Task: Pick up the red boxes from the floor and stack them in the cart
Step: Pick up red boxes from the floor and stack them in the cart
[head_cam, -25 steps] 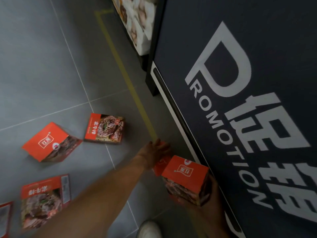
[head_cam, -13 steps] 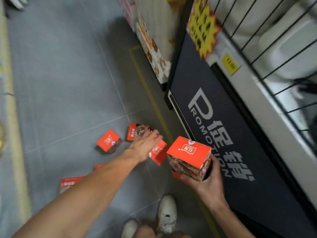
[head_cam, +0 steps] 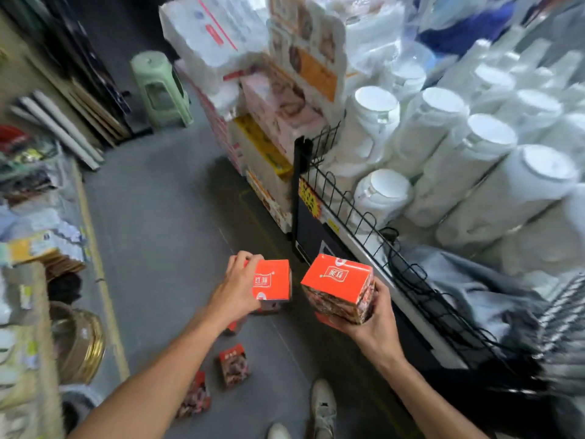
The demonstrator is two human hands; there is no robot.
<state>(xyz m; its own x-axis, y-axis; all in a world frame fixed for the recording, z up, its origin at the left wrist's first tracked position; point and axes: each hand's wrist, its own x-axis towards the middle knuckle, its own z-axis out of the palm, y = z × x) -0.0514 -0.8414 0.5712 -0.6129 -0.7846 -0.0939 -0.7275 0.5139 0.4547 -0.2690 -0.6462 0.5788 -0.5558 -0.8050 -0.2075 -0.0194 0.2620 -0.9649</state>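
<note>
I note each hand curled round one red box held in mid-air, left hand (head_cam: 235, 291) gripping the left box (head_cam: 271, 284), right hand (head_cam: 375, 321) cradling the right box (head_cam: 339, 288) from below; I judge them light, stiff cartons, best held across opposite faces.

grey tiled floor (head_cam: 158, 236) fills the centre; green stool (head_cam: 161, 90) upper left; white jars (head_cam: 474, 153) crowd the right.
</note>
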